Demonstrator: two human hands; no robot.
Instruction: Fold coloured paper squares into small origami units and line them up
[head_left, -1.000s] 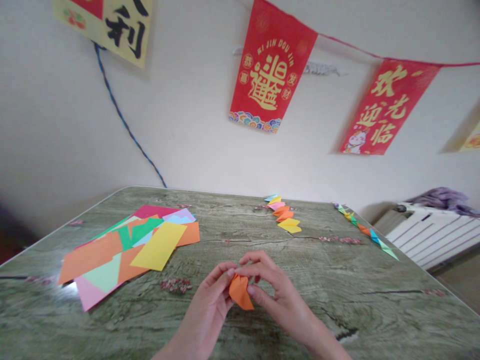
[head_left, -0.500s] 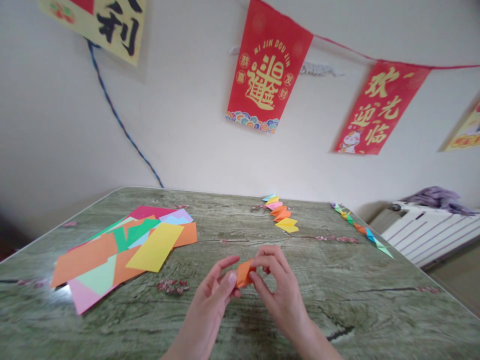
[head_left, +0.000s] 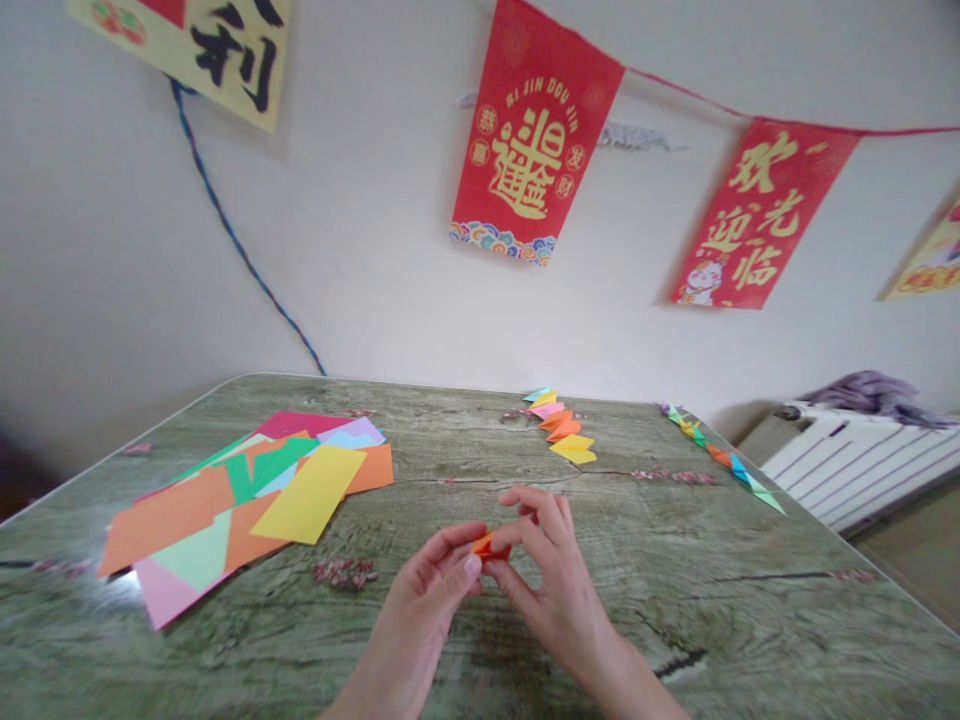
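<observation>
Desk [head_left: 420, 440]: grey-green, wood-grained surface with dark crack lines [head_left: 681, 662] and scattered pink blossom motifs [head_left: 343, 573]. At left, a spread pile [head_left: 169, 508] of flat paper, its pieces overlapping at various angles, in orange, green, pale green, pink, lilac, pale blue and crimson; a yellow sheet [head_left: 309, 495] lies uppermost on its right side. Beyond the centre, a row [head_left: 560, 425] of folded pieces: pale blue, yellow, pink, two orange, yellow, from far to near. Along the right edge, a second row [head_left: 718, 457], multicoloured, with a pale green piece nearest.
</observation>
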